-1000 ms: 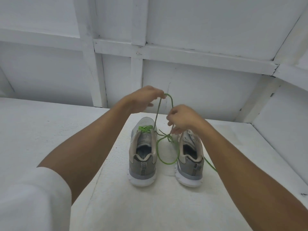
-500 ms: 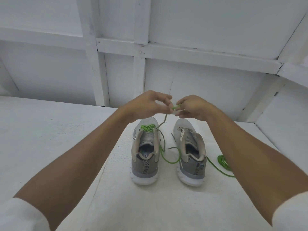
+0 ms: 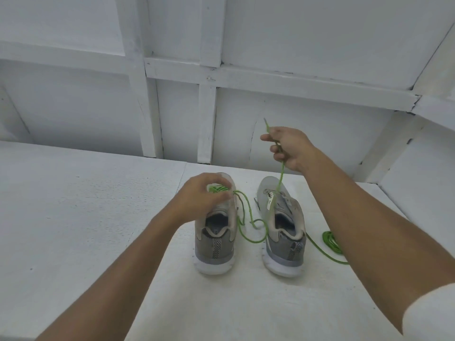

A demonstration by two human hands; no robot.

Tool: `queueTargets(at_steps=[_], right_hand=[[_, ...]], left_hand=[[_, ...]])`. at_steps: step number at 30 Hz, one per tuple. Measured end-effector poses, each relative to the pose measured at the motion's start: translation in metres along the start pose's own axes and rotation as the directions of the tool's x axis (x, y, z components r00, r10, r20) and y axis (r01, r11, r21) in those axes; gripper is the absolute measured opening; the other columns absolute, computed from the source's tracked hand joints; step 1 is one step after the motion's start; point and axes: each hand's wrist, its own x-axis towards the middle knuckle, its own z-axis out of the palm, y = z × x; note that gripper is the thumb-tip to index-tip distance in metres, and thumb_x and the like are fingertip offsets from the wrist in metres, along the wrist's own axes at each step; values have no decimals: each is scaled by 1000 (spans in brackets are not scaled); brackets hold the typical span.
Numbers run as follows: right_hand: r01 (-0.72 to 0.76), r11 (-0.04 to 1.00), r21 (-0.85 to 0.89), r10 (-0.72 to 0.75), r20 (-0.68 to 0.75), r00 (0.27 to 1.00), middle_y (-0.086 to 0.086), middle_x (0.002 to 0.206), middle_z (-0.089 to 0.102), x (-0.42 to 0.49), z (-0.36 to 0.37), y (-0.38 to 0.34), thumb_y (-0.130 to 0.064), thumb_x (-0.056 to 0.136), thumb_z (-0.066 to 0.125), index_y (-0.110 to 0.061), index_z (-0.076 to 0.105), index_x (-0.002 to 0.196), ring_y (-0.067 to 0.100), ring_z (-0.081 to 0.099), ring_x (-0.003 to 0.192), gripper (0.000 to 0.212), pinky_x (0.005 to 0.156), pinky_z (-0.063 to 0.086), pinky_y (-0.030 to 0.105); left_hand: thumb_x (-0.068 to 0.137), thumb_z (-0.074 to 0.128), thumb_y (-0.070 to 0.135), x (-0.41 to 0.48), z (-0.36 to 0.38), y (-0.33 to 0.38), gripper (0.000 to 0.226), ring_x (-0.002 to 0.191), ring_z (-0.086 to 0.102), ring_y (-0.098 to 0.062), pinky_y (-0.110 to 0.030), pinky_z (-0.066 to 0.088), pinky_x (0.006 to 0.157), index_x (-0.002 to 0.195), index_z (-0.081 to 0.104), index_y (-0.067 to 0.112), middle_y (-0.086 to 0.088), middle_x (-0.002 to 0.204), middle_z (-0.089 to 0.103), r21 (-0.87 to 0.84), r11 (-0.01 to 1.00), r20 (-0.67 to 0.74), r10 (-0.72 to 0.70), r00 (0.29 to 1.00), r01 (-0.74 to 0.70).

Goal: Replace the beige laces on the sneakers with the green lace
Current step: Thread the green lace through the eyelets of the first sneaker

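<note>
Two grey sneakers stand side by side on the white surface, heels toward me. The left sneaker [image 3: 214,238] has green lace threaded through its front eyelets. My left hand [image 3: 200,196] rests on its front and pinches the green lace [image 3: 246,217] there. My right hand [image 3: 288,147] is raised above the right sneaker [image 3: 283,232] and grips one end of that lace, its tip sticking up above my fingers. The lace hangs slack in a loop between the shoes. No beige lace is visible.
A second coil of green lace [image 3: 331,241] lies on the surface right of the right sneaker, partly behind my right forearm. A white panelled wall [image 3: 209,107] rises just behind the shoes. The white surface [image 3: 86,205] extends far to the left.
My hands have parted: the left dropped onto the left sneaker's front, the right rose up and to the right with the lace end.
</note>
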Motion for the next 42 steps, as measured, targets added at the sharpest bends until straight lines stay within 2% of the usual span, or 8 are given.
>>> queueTargets(at_steps=[4,10,15,19,23,26,32,42], right_hand=[[97,985,-145,-69,187,980,6,94,67,-10,19,9,-6,101,45,-10,67,99,10,48,56,22,46,38,18],[257,853,-454,-136,282,950,-5,73,57,-31,45,38,-28,93,61,-14,73,95,8,40,55,19,50,32,18],[327,793,-515,-172,326,930,-14,68,61,-43,63,75,-28,88,67,-20,75,82,2,53,66,13,60,38,18],[332,771,-543,-166,332,929,-7,78,68,-45,69,89,-22,87,65,-16,75,80,6,56,70,13,59,40,19],[367,709,-602,-193,335,922,0,93,72,-44,76,94,-19,88,63,-14,75,85,13,62,88,13,64,42,15],[376,681,-628,-198,337,921,2,98,71,-43,79,96,-18,88,62,-13,75,88,16,62,93,14,69,42,22],[374,617,-692,-217,308,926,2,96,71,-43,85,102,-22,87,62,-17,74,85,20,62,92,14,80,51,32],[403,557,-726,-242,322,915,-12,67,49,-49,90,102,-22,89,60,-18,74,90,18,51,74,15,65,38,25]], left_hand=[[86,69,40,1,5,-30,23,101,61,-12,-28,48,82,105,66,27,7,109,66,-11,983,-143,-184,973,184],[89,64,46,-7,16,-46,19,89,63,-6,-22,47,69,99,69,31,12,94,66,-144,970,-225,-224,948,196],[93,58,42,-13,28,-53,20,90,62,1,-24,50,77,100,72,30,13,99,70,-252,956,-298,-225,928,151],[98,49,36,-11,37,-53,27,97,62,-10,-35,50,88,108,70,23,9,101,70,-297,940,-326,-267,907,169],[101,39,26,-9,42,-54,29,96,61,-18,-40,49,86,105,67,17,1,99,68,-304,931,-324,-301,897,202],[102,36,24,-9,42,-54,31,96,58,-18,-36,46,83,109,65,17,0,103,66,-317,922,-332,-327,885,222],[101,36,23,-11,43,-55,33,93,61,-20,-39,49,83,101,68,15,-3,95,68,-338,917,-337,-329,882,213],[101,35,23,-11,43,-56,34,93,62,-24,-43,49,83,101,68,13,-5,94,68,-318,922,-341,-328,881,220]])
